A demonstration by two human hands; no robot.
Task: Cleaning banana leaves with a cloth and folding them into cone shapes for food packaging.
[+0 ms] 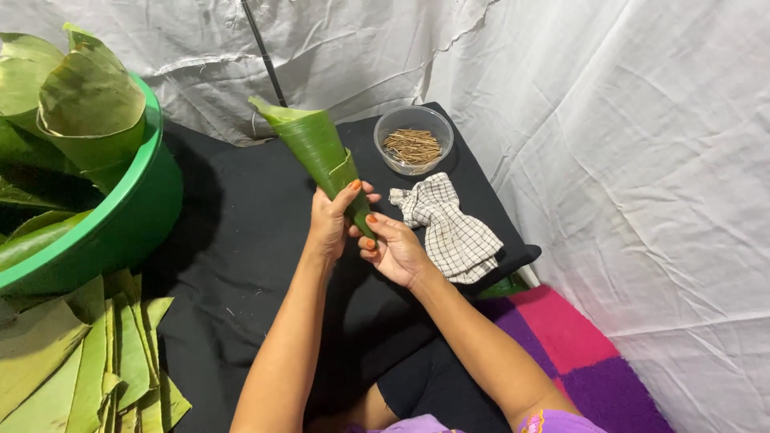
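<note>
Right now my left hand [329, 220] wraps the leaf cone [317, 148] near its tip, my right hand [395, 250] pinching the point just below. If either hold slackens, I judge the overlapped leaf springs open.

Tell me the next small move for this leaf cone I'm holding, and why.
Probably reach the right hand to the clear bowl for one of the thin sticks, while the left hand grips the rolled green leaf cone. Both hands pinch its narrow end, the overlapping flap looks unpinned, and the sticks lie just beyond the checked cloth.
</note>
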